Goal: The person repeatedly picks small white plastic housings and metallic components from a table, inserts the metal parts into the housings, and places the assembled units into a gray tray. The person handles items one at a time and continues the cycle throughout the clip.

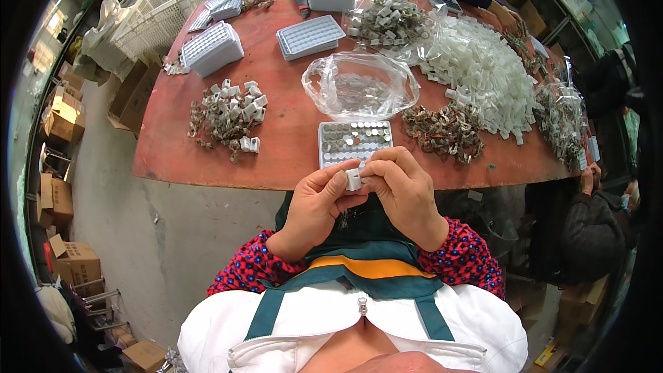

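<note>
My left hand (312, 208) pinches a small white plastic housing (353, 179) between thumb and fingers, just off the table's front edge. From the right, my right hand (404, 190) meets it with thumb and fingers closed at its top corner. Whatever sits in those right fingertips is too small to make out. Right behind both hands lies a pale tray (322, 145) with rows of small round silvery and white discs. Beyond the tray is an open clear plastic bag (356, 90). To the left is a pile of white housings with brownish wire bundles (231, 114).
A brownish coil pile (442, 131) and a large heap of whitish plastic pieces (483, 69) cover the right side. Stacked trays (309, 36) stand farther back. Another person's hand (507, 17) reaches in at the far right; a second person (590, 228) sits at the right edge.
</note>
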The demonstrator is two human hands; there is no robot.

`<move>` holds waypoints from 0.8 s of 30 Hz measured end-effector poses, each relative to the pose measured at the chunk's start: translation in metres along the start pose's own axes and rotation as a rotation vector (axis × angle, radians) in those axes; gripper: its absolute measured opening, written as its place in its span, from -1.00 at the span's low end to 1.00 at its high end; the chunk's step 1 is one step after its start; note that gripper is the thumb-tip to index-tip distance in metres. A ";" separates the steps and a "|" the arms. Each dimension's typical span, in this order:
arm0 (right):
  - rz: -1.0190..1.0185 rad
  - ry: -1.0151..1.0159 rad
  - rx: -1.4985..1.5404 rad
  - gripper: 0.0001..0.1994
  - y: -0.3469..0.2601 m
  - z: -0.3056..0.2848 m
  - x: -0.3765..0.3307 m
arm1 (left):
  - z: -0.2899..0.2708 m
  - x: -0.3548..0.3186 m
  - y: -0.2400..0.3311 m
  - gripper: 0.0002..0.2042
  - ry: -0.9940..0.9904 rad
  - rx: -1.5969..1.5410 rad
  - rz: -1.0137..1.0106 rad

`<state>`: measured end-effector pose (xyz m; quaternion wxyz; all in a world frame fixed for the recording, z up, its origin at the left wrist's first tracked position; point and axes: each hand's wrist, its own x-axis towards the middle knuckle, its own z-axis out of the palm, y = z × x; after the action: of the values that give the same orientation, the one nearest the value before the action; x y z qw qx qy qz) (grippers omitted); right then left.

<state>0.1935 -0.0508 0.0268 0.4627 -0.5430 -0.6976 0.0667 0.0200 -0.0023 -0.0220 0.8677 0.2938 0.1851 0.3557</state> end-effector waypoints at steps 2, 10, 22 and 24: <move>-0.019 -0.001 -0.020 -0.86 0.000 -0.001 -0.001 | 0.003 0.000 0.000 -0.59 0.003 0.054 0.011; -0.019 0.011 -0.022 -0.84 0.006 0.000 -0.006 | 0.007 -0.001 -0.002 -0.57 0.021 0.146 -0.014; -0.010 0.053 0.160 -0.84 0.004 0.000 -0.015 | 0.014 -0.003 -0.002 -0.59 0.066 0.074 -0.003; -0.026 0.005 0.111 -0.81 0.005 -0.002 -0.015 | 0.016 -0.003 -0.003 -0.58 0.078 0.088 0.001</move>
<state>0.1978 -0.0618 0.0169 0.4948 -0.5076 -0.6985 0.0979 0.0277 -0.0124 -0.0116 0.8460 0.3176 0.2338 0.3588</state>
